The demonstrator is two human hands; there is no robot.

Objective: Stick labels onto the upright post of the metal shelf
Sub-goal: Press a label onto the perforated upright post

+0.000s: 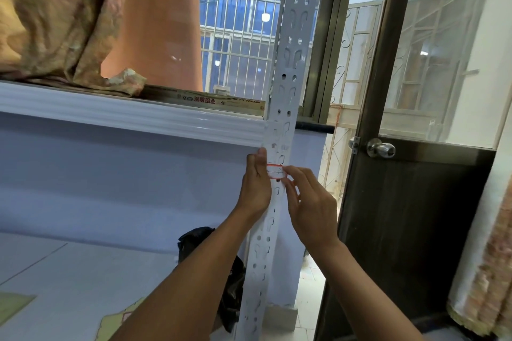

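A pale grey perforated upright post (288, 83) of the metal shelf runs from the top of the view down to the bottom centre. A small white label with a red border (275, 171) lies across the post just below the shelf board. My left hand (256, 184) grips the post's left edge, its thumb beside the label. My right hand (307, 207) comes in from the right, its fingertips pinching or pressing the label's right end. Part of the label is hidden under my fingers.
A white shelf board (130, 116) carries crumpled patterned cloth (55, 22). A black bag (210, 263) lies on the floor behind the post. A dark door with a round metal knob (381, 148) stands open on the right, a barred window behind.
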